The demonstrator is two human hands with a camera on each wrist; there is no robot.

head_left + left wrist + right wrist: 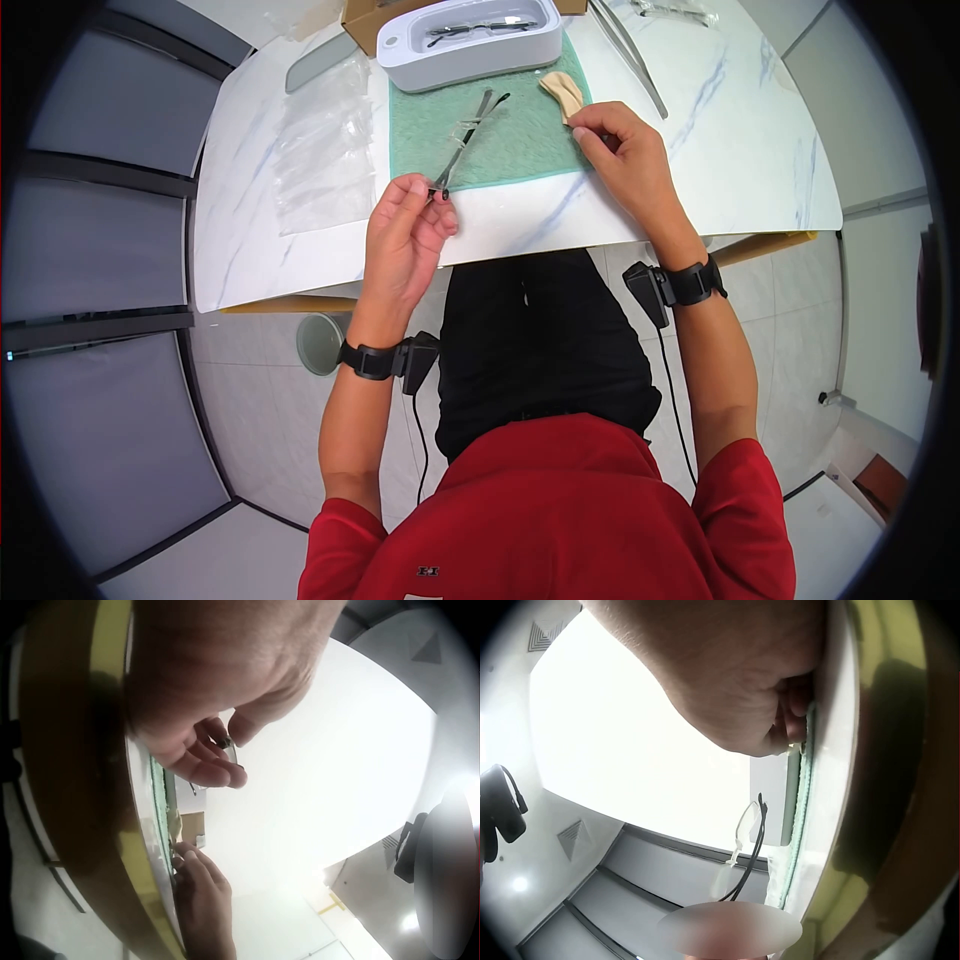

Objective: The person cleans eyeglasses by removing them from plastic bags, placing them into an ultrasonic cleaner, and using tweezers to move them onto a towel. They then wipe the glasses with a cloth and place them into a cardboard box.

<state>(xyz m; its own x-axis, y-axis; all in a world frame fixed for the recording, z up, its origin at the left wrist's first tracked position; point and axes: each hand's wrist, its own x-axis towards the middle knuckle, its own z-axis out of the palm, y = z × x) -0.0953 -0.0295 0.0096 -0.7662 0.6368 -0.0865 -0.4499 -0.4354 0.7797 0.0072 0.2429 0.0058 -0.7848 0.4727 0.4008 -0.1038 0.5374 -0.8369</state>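
My left hand [408,235] pinches a pair of glasses [462,150] at one end, thumb against fingers, with the dark temples pointing up over the green towel [430,125]. In the right wrist view the glasses [756,847] show a clear lens and dark temples, held up off the towel. My right hand [632,165] pinches the near end of a beige cloth [563,92] at the towel's right edge. The left wrist view shows my left hand [217,690] with its fingers curled toward the thumb, and my right hand [204,900] beyond it.
A white tub [470,62] with another pair of glasses [482,30] inside stands at the towel's back edge. Clear plastic bags [325,150] and a grey flat piece [320,62] lie at left. Long metal tweezers [630,55] lie at right, and a bin [320,343] stands below.
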